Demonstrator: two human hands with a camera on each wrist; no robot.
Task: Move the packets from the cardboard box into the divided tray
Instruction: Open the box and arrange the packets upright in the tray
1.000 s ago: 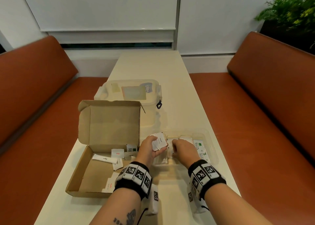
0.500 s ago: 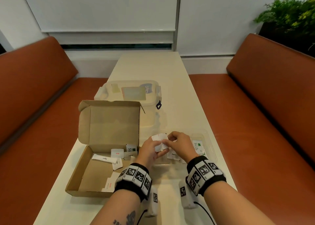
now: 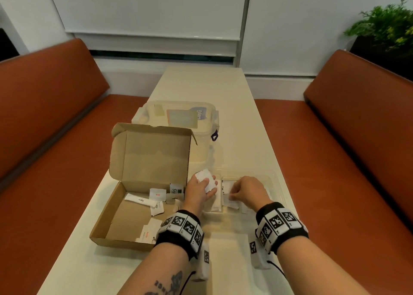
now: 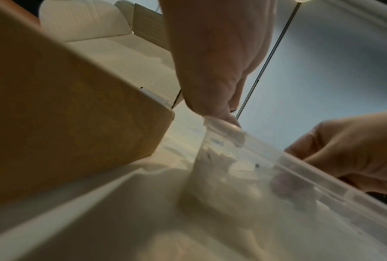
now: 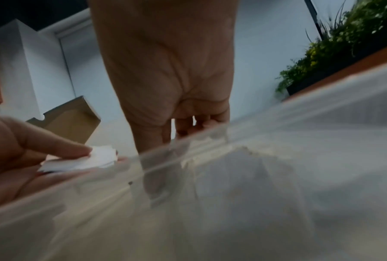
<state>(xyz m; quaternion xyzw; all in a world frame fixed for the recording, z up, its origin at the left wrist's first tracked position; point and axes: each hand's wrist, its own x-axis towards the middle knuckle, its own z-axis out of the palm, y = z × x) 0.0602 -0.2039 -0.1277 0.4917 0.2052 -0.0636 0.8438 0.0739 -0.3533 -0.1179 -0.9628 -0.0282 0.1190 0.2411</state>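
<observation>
An open cardboard box [image 3: 125,225] lies at the left with several white packets [image 3: 157,194] on its floor. To its right is the clear divided tray [image 3: 276,184], which holds some packets. Between the box and the tray, my left hand [image 3: 206,188] holds a small stack of white packets [image 3: 205,178], which the right wrist view shows pressed under the thumb [image 5: 94,157]. Over the tray's middle, my right hand [image 3: 234,196] has its fingers curled down and pinches one white packet [image 3: 229,202]. In the left wrist view, the box wall [image 4: 71,127] and the tray rim [image 4: 299,169] are close by.
A clear lidded plastic container [image 3: 178,118] stands just behind the box. The cream table [image 3: 237,115] is narrow, with orange benches [image 3: 335,160] on both sides. A green plant [image 3: 384,26] is at the back right.
My right hand went from the tray to the stack in my left hand, took one packet, and has come back down over the tray. The left hand has barely moved.
</observation>
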